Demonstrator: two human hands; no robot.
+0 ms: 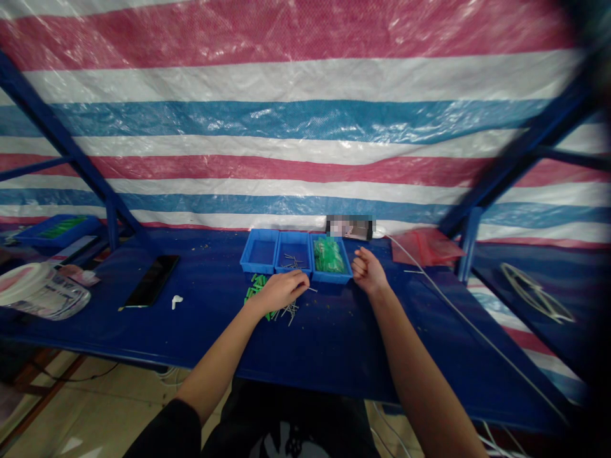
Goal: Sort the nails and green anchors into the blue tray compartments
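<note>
"Striped tarpaulin (305, 108) at the back, blue workbench (210, 337) below it, right?"

"Right. Three blue plastic bins stand side by side on the bench: the left bin (260, 251), the middle bin (292, 253) with metal pins (292, 261) inside, and the right bin (331, 259) with green plastic parts (328, 256)."

"And the left hand (281, 291)?"

"Palm down, fingers curled, just in front of the middle bin, over loose green pieces (255, 292) and scattered pins (290, 312) on the bench. Whether it grips any, I can't tell."

"The right hand (369, 270)?"

"Clenched in a fist, just beside the right bin. A black phone (151, 280) lies well off to the left."
</note>
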